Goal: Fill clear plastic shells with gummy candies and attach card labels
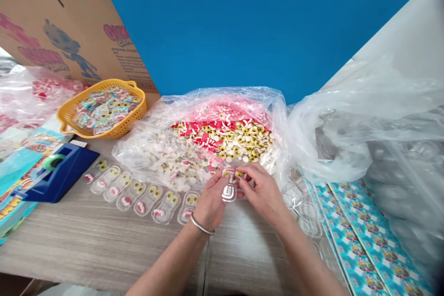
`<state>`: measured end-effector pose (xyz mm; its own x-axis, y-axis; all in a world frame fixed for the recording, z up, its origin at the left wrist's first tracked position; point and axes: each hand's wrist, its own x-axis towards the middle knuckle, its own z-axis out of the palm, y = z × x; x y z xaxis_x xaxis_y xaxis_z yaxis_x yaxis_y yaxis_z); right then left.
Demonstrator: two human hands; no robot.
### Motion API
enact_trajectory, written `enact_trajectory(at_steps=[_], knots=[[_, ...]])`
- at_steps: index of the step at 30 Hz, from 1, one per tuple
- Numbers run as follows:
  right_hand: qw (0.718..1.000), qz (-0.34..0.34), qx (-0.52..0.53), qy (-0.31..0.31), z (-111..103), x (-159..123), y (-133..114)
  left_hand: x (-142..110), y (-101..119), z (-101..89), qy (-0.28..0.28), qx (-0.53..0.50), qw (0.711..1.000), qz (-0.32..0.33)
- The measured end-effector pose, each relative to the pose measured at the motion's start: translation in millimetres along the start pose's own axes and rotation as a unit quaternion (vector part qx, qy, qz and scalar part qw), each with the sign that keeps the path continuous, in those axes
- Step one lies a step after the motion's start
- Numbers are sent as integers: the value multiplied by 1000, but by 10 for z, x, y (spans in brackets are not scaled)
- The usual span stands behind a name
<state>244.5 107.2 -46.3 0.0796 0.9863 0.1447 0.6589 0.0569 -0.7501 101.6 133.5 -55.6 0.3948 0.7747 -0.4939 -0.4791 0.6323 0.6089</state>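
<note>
My left hand, with a metal bangle on the wrist, holds a small clear plastic blister tray upright just in front of an open plastic bag of gummy candies. My right hand pinches at the top of that tray, where a yellow eye-shaped candy sits under its fingertips. The bag holds red-and-white mouth shapes, yellow eye shapes and white pieces. Left of my hands, a row of several filled blister trays lies on the wooden table.
A yellow basket of packed candies stands at the back left beside a cardboard box. A blue tape dispenser sits at the left. Printed blue backing cards and empty clear trays lie at the right, under crumpled plastic sheeting.
</note>
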Motion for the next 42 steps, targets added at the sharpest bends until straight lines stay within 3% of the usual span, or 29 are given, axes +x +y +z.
enact_trajectory(at_steps=[7,14,20,23,26,30,34,38,42], knots=[[994,-81,-68,40,128,-112,-44,32,-93,6,10,-21,999,25],[992,-53,47,107,153,-162,-84,-4,-92,49,4,5,1000,21],[989,-38,-105,97,173,-166,-60,36,-147,72,14,-2,1000,26],[995,-33,-66,61,97,1,23,88,-103,79,23,2,999,25],[994,4,-41,96,-31,347,195,154,-10,70,56,7,998,9],[982,24,-114,150,-145,922,403,243,64,51,75,0,997,8],[967,49,-206,142,-95,1322,438,296,55,58,69,-5,998,7],[959,49,-242,137,-26,1397,432,304,81,87,66,-6,998,0],[979,13,-135,152,-90,1087,355,284,145,110,48,-33,998,-15]])
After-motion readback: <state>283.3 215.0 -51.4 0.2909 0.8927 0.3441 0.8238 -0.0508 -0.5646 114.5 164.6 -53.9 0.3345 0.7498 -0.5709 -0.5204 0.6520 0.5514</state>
